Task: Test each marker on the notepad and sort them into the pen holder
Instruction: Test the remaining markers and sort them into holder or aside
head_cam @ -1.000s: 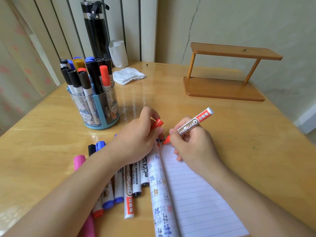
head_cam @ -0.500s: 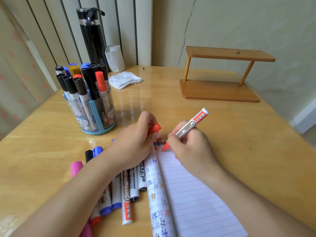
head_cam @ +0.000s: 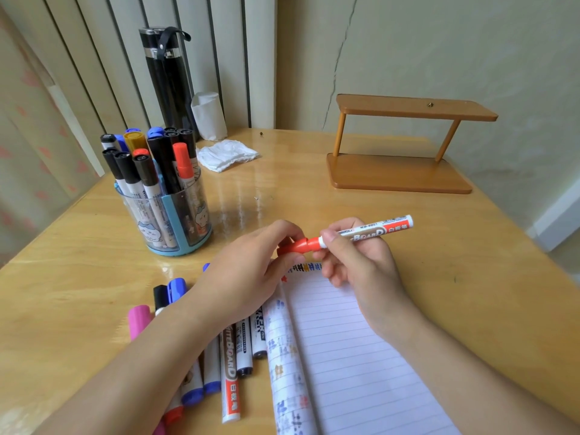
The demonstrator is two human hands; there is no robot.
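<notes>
My right hand (head_cam: 361, 262) holds a red whiteboard marker (head_cam: 373, 232) level above the top of the lined notepad (head_cam: 351, 356). My left hand (head_cam: 251, 271) pinches its red cap (head_cam: 296, 246), which sits on the marker's tip end. The clear and blue pen holder (head_cam: 175, 221) stands at the left with several markers upright in it. Under my left wrist several loose markers (head_cam: 229, 368) lie on the table, among them a pink one (head_cam: 138, 320) and a blue-capped one (head_cam: 177, 287).
A wooden shelf stand (head_cam: 405, 171) sits at the back right. A black flask (head_cam: 168, 80), a white paper cup (head_cam: 208, 116) and a crumpled tissue (head_cam: 227, 157) are at the back by the wall. The table's right edge (head_cam: 514, 246) drops to the floor.
The marker's tip was down on the notepad with the cap held apart in my left hand. My right hand has since lifted the marker level, and the cap now sits on its tip.
</notes>
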